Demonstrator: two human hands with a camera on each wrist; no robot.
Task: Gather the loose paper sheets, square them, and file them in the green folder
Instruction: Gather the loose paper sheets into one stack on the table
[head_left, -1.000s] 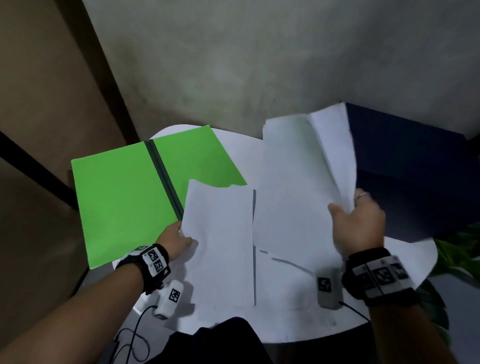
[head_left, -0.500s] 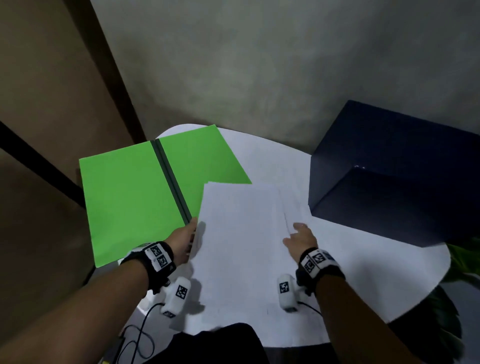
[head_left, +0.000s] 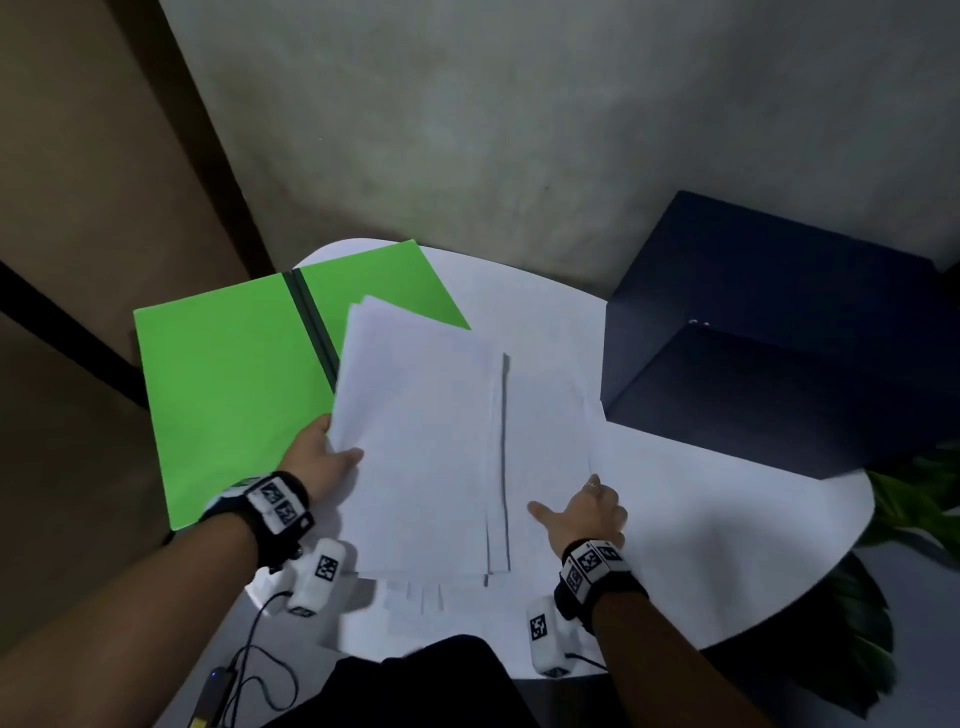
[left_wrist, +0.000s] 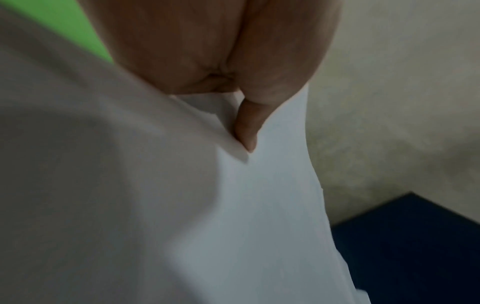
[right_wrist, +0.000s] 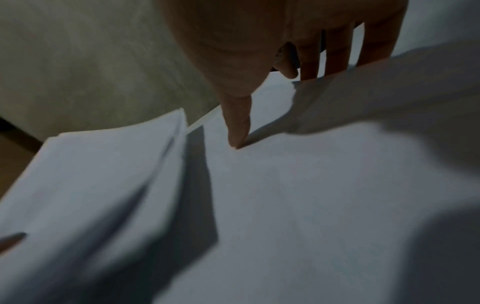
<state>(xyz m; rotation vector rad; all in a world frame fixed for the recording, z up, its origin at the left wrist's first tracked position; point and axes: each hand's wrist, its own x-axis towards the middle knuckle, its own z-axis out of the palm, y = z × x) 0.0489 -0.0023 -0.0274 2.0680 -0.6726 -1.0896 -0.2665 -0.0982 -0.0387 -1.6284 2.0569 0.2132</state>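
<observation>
The gathering step is in hand, not yet the squaring; the left hand (head_left: 317, 457) pinches the near left edge of a lifted stack of paper sheets (head_left: 415, 441), thumb on top and fingers beneath, its far end raised over the right flap of the green folder (head_left: 228, 384), which lies open at the far left edge of the white round surface (head_left: 727, 519); the right hand (head_left: 582, 514) lies flat with fingers spread, gripping nothing, thumb and fingertips pressing a last loose sheet (head_left: 550, 431) that lies flat just right of the stack, near a dark blue box (head_left: 779, 332) at the far right edge; the stack's edges are fanned, its far corners staggered; next, I judge, the right hand must slide or lift that sheet onto the stack, then both hands tap the edges flush before laying the stack in the folder
</observation>
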